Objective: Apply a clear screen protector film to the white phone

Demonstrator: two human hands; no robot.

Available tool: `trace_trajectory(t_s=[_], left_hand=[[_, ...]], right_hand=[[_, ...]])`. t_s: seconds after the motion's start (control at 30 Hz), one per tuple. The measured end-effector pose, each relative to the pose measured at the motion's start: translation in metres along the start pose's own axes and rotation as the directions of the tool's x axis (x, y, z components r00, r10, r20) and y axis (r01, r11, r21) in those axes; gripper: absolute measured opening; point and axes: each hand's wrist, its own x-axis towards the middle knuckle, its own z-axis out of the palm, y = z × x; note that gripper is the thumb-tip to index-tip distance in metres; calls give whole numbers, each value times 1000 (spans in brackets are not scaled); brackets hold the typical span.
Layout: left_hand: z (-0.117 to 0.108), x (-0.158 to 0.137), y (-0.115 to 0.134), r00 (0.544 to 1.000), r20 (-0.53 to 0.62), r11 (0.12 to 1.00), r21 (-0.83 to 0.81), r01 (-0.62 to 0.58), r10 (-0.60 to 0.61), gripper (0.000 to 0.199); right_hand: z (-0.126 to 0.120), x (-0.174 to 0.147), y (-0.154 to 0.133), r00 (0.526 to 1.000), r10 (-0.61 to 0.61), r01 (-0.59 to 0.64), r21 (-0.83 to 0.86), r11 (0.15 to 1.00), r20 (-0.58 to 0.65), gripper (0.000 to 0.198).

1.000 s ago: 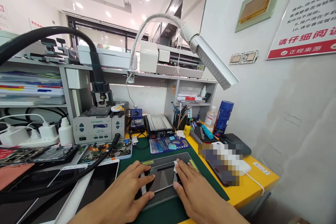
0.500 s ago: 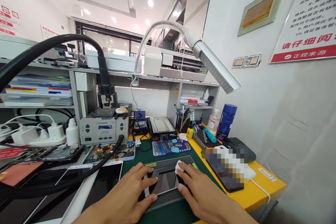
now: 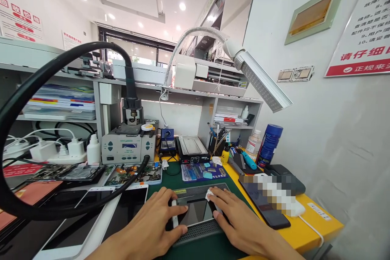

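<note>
A phone (image 3: 198,211) lies screen up across a grey perforated pad (image 3: 201,229) on the green mat. My left hand (image 3: 161,219) holds its left end, with the index finger over the glass and the thumb at the near edge. A crumpled white tissue (image 3: 208,194) is pinched under the fingertips of my right hand (image 3: 233,215), at the phone's right end. My right thumb rests near the screen's lower right corner. The palm sides of both hands are hidden.
White-framed tablets (image 3: 79,223) lie left, under a thick black hose (image 3: 33,69) from a hot-air station (image 3: 124,146). Behind the pad are a blue parts mat (image 3: 202,172) and a heating plate (image 3: 193,152). A dark phone (image 3: 265,205) and blue spray can (image 3: 269,146) stand right.
The whole scene has shifted slightly right in view, as my head has turned a little left. Both hands keep nearly the same places on the phone, the tissue still under my right fingers.
</note>
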Motion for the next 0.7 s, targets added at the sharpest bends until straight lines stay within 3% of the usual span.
trace_trajectory(t_s=[0.27, 0.47, 0.7], left_hand=[[2, 0, -3, 1000, -1, 1000, 6, -9, 9, 41], [5, 0, -3, 999, -32, 999, 37, -10, 11, 38], [8, -1, -4, 998, -60, 998, 64, -9, 13, 39]], right_hand=[[-2, 13, -26, 995, -89, 93, -99, 991, 44, 57], [11, 29, -43, 975, -213, 217, -79, 973, 58, 63], [12, 30, -37, 971, -241, 240, -138, 961, 7, 55]])
